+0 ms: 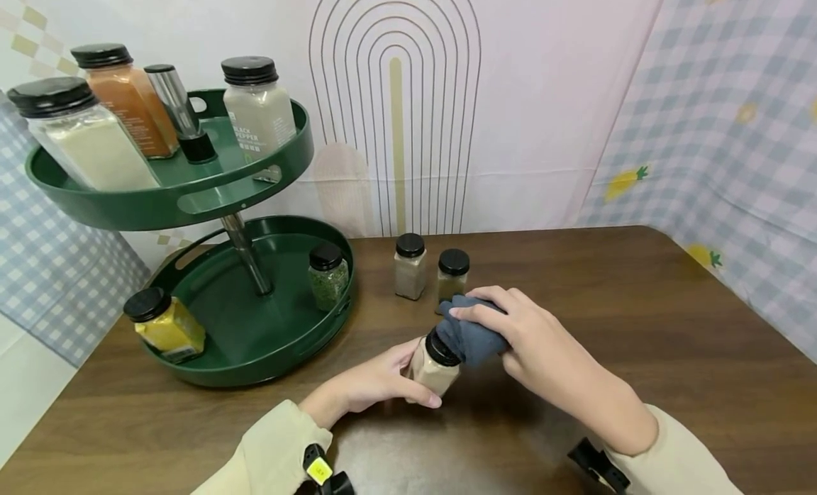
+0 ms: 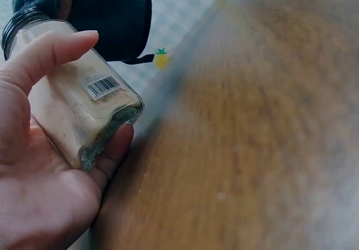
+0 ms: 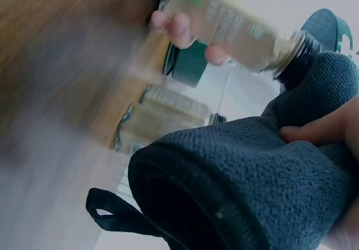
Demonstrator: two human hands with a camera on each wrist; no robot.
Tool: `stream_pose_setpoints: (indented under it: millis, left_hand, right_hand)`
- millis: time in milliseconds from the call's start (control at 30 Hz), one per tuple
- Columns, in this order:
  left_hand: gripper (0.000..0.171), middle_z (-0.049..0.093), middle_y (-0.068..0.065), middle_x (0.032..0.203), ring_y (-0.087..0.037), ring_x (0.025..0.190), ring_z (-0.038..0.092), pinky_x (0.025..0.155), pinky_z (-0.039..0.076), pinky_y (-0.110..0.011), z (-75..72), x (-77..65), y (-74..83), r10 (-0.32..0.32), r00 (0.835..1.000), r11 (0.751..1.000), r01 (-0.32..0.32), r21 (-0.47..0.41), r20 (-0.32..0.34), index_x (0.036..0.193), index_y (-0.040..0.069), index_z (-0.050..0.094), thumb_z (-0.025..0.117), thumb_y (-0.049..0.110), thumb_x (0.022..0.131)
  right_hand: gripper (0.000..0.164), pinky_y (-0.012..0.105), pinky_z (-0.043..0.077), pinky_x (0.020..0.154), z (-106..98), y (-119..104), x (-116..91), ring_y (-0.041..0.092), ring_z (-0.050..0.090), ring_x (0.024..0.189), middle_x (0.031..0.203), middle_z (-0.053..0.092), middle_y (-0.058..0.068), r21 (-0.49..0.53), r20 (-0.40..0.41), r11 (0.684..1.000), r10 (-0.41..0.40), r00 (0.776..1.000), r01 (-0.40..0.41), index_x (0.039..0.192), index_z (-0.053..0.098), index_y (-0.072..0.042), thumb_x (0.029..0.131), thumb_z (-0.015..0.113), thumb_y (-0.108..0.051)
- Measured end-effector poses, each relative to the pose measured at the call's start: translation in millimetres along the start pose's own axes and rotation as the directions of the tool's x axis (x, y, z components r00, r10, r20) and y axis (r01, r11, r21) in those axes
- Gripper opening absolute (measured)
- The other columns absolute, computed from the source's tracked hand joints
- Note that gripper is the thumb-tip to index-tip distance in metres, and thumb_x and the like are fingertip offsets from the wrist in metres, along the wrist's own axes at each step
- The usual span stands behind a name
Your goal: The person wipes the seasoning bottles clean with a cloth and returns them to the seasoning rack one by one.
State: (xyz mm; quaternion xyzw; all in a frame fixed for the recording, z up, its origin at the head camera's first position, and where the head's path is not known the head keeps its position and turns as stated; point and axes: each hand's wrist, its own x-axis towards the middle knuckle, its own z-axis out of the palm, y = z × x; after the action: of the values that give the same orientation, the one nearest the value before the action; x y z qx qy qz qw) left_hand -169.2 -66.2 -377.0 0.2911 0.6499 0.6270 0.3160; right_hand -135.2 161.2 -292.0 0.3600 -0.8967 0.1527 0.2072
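My left hand [image 1: 383, 379] grips a glass spice jar [image 1: 432, 367] of pale beige powder, tilted with its black lid up and to the right. A barcode label shows on the jar [image 2: 84, 96] in the left wrist view. In my right hand [image 1: 532, 335] is a bunched dark blue-grey cloth [image 1: 471, 332], pressed against the jar's lid. The right wrist view shows the cloth [image 3: 241, 177] folded over, its hanging loop [image 3: 115, 211] dangling, with the thumb on top. Part of the lid is hidden under the cloth.
Two small black-lidded jars [image 1: 410, 268] [image 1: 452, 275] stand just behind the hands. To the left is a two-tier green turntable rack [image 1: 255, 339] holding several spice jars and a silver-black cylinder [image 1: 179, 112]. A patterned curtain [image 1: 715, 162] hangs behind the wooden table [image 1: 638, 303].
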Motion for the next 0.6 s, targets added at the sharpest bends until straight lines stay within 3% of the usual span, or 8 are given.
stream_pose_setpoints:
  millis: [333,467,600]
  left_hand:
    - [0.060,0.061,0.002,0.099,-0.010,0.090,0.055,0.079,0.045,-0.024,-0.2,-2.2,2.0,-0.033,0.999,0.999,0.032,-0.031,-0.012,0.129,0.007,0.044,0.070,0.001,0.076]
    - [0.057,0.061,0.003,0.097,-0.009,0.088,0.055,0.076,0.045,-0.023,0.9,-1.4,2.6,-0.048,0.998,0.998,0.047,-0.042,-0.029,0.126,0.006,0.045,0.070,0.001,0.075]
    - [0.059,0.061,0.004,0.098,-0.009,0.089,0.055,0.080,0.045,-0.024,2.5,0.3,2.5,-0.068,0.997,0.997,0.066,-0.049,-0.035,0.129,0.007,0.045,0.069,0.001,0.076]
  right_hand:
    - [0.060,0.042,0.049,0.073,-12.5,15.1,1.1,0.027,0.059,0.096,0.114,0.060,0.005,-0.116,0.112,0.989,0.103,0.988,-0.090,0.116,0.061,-0.015,0.066,0.056,0.017]
    - [0.059,0.042,0.049,0.077,-17.3,15.0,0.8,0.023,0.059,0.097,0.114,0.060,0.005,-0.031,0.012,0.994,0.103,0.995,-0.103,0.119,0.054,-0.012,0.068,0.057,0.017]
    - [0.062,0.038,0.049,0.085,-18.7,6.0,0.6,0.020,0.058,0.105,0.122,0.058,0.006,0.102,-0.098,0.995,0.013,0.995,-0.003,0.122,0.052,-0.012,0.069,0.058,0.018]
